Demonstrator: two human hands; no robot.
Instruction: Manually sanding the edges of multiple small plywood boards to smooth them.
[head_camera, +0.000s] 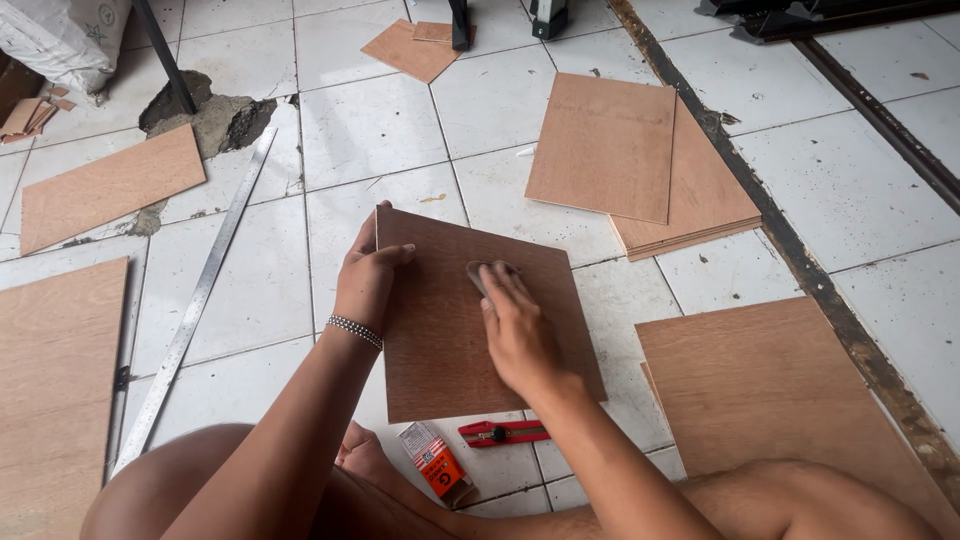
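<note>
- Gripping the board (440, 330) at its left edge, the left hand (365, 280) clamped it on the floor (370, 130).
- The right hand (515, 330) pressed a pad (490, 272) (fingers closed over it) onto the board's middle.
- A cutter (503, 432) lay near.

Lots of stuff lying around on the white tiled floor (370, 130): a long steel ruler (195, 300) on the left, a red utility knife (503, 432) and a small orange box (435, 462) near the bottom. A stack of plywood sheets (640, 160) sits far right, more boards at left (110, 185) and near right (770, 385), a white sack (65, 35) far left
</note>
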